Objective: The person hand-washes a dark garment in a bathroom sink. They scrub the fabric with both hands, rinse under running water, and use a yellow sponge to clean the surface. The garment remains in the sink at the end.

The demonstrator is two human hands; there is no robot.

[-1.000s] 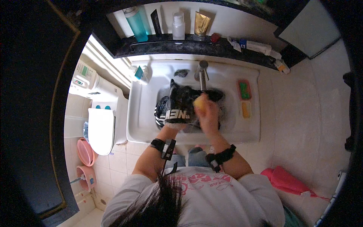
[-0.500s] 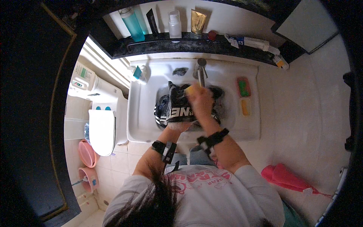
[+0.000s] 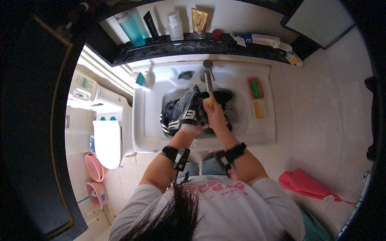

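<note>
Wet black clothing with white lettering and stripes [image 3: 185, 105] lies bunched in the sink [image 3: 257, 134], with suds on and around it. My left hand [image 3: 191, 129] is at the near edge of the cloth and holds it up; the fingers are hidden under the fabric. Just below the tap [image 3: 208, 78], my right hand [image 3: 216, 116] is closed round a small yellow bar, apparently soap [image 3: 208, 101], against the right side of the raised cloth. Foamy water shows to the right of the clothing.
On the sink's right rim sits a soap dish [image 3: 257, 96] with green and yellow pieces. A white and teal packet [image 3: 142, 80] stands at the back left corner. Bottles and tubes line the black shelf [image 3: 185, 47] behind. A toilet [image 3: 107, 142] is at the left.
My right hand has come slightly nearer me with the yellow bar. The raised cloth has folded and turned leftward, hiding part of its lettering. The whole view has shifted a little.
</note>
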